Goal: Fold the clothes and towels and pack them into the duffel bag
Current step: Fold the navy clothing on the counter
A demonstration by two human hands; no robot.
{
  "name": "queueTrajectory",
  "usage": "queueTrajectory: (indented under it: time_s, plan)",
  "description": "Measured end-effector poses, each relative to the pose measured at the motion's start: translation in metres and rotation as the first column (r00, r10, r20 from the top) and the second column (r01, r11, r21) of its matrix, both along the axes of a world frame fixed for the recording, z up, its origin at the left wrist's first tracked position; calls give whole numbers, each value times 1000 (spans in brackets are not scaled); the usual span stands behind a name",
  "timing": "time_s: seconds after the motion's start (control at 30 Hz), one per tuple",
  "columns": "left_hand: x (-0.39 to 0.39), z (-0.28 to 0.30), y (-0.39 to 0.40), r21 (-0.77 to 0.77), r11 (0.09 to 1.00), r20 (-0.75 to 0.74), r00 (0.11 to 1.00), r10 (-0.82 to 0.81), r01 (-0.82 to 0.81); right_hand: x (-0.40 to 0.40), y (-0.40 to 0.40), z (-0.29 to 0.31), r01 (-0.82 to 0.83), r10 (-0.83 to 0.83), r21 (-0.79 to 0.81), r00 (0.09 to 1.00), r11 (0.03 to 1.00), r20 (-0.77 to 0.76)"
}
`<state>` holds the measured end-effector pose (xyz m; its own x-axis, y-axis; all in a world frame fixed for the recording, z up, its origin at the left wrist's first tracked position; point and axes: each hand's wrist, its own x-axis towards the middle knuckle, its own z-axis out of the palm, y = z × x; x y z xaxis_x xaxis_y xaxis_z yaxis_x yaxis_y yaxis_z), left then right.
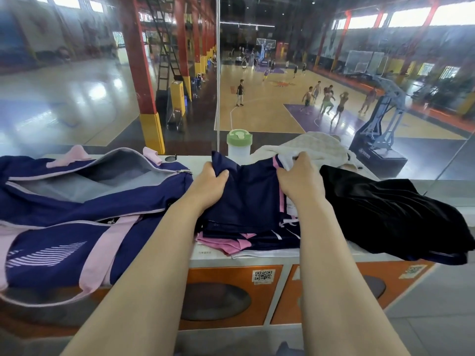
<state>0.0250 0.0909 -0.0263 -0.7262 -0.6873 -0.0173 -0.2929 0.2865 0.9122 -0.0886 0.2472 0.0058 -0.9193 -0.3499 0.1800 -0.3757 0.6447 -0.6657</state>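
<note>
A navy garment with pink trim lies bunched in the middle of the white counter top. My left hand grips its far left edge and my right hand grips its far right edge by the pink and white stripe. The navy and pink duffel bag lies at the left with its zip open, showing a grey lining. A black garment sprawls at the right. A cream towel is heaped behind my right hand.
A clear bottle with a green lid stands at the back of the counter against a glass wall. Beyond the glass lies a basketball court with several people. Orange cabinet fronts with QR stickers sit below the counter.
</note>
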Motion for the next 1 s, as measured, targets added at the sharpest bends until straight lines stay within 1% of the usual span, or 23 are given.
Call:
queueTrajectory:
  time_s: [0.1, 0.17, 0.23, 0.33, 0.4, 0.47, 0.53, 0.63, 0.7, 0.73, 0.77, 0.8, 0.87, 0.9, 0.93, 0.97, 1.0]
  plan:
    - [-2, 10, 7, 36, 999, -51, 998, 33, -31, 11, -11, 10, 39, -40, -28, 997, 999, -63]
    - [-5, 17, 15, 112, 994, -84, 996, 18, -8, 20, -18, 15, 6, -10, -73, 998, 997, -57]
    - [-7, 22, 22, 213, 977, -129, 992, 7, 21, 27, -24, 16, -77, 74, -146, 997, 986, -25]
    - [-9, 28, 31, 364, 929, -232, 973, 14, 73, 39, -30, 17, -223, 240, -290, 970, 931, 24]
    - [-8, 29, 33, 446, 888, -299, 954, 30, 112, 44, -32, 19, -275, 327, -344, 939, 898, 103]
    - [-2, 32, 35, 514, 846, -342, 939, 46, 145, 46, -33, 21, -279, 390, -409, 894, 869, 219]
    - [1, 32, 34, 506, 853, -335, 941, 53, 132, 45, -32, 23, -283, 481, -514, 822, 810, 305]
    - [1, 25, 27, 488, 872, -318, 940, 122, 52, 45, -29, 24, -334, 578, -572, 751, 750, 320]
    - [2, 21, 22, 494, 870, -300, 939, 170, 0, 48, -27, 21, -300, 611, -640, 715, 707, 340]
    - [5, 21, 22, 499, 866, -295, 936, 191, -19, 50, -27, 18, -257, 616, -679, 702, 687, 357]
    - [8, 22, 22, 510, 860, -283, 939, 195, -25, 51, -27, 14, -211, 598, -704, 716, 678, 362]
    - [11, 23, 23, 521, 853, -273, 940, 202, -32, 50, -28, 7, -183, 537, -690, 772, 701, 340]
    - [18, 25, 26, 531, 846, -277, 934, 226, -47, 47, -25, 1, -159, 340, -570, 913, 806, 226]
    - [22, 24, 26, 544, 838, -288, 928, 236, -44, 46, -21, 1, -130, 255, -513, 950, 848, 180]
    - [26, 23, 27, 565, 824, -301, 921, 246, -36, 46, -18, 1, -98, 215, -494, 959, 864, 184]
    - [31, 21, 25, 594, 804, -302, 916, 262, -34, 44, -16, 1, -74, 221, -502, 946, 862, 239]
    - [36, 19, 25, 626, 779, -307, 912, 272, -22, 45, -14, 1, -71, 277, -523, 904, 849, 326]
